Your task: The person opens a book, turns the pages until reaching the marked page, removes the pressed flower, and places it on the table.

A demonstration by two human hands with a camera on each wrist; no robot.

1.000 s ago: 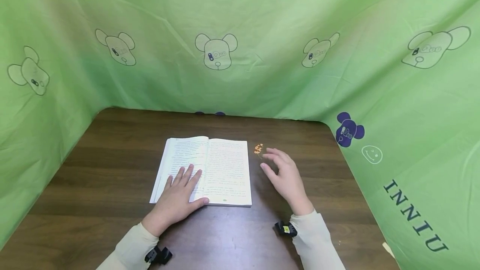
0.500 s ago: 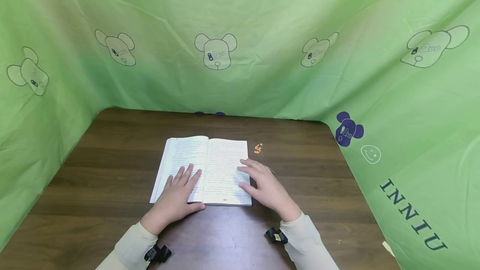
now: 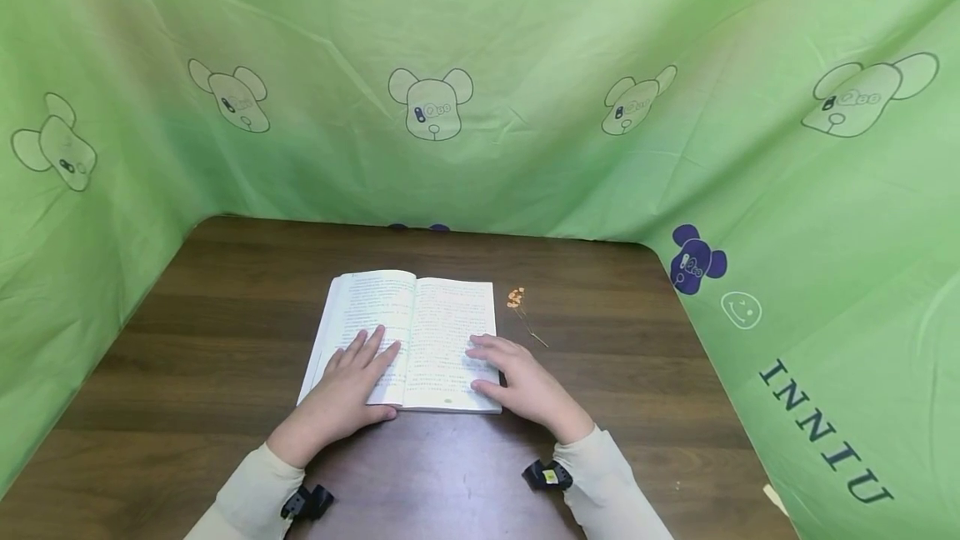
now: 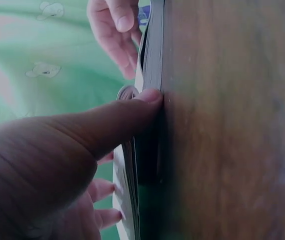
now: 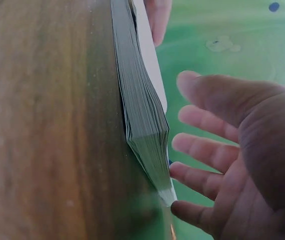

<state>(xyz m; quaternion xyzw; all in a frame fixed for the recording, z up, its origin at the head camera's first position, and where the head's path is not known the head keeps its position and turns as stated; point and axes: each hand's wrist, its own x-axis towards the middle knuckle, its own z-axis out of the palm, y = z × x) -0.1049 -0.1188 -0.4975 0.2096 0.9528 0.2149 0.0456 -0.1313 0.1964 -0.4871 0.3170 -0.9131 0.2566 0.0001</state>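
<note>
An open book (image 3: 450, 315) with printed pages lies on the table. My left hand (image 3: 341, 390) rests on its left page with fingers spread and nearly straight. In the left wrist view the left thumb (image 4: 117, 120) touches the book's near edge by the spine. My right hand (image 3: 525, 377) is at the right page's outer edge, fingers loosely bent over the paper. The right wrist view shows its fingers apart around the page corner, the lower fingertips at or very near the page block (image 5: 137, 95); nothing is pinched. A dried orange flower sprig (image 3: 516, 298) lies right of the book.
The brown wooden table (image 3: 225, 315) is enclosed at the back and sides by a green cloth (image 3: 525, 173) with bear prints. A small pale object (image 3: 776, 499) sits at the table's right edge.
My right hand has moved left and nearer from beside the flower sprig to over the right page, leaving the whole stem visible. The left hand has slid slightly left and nearer.
</note>
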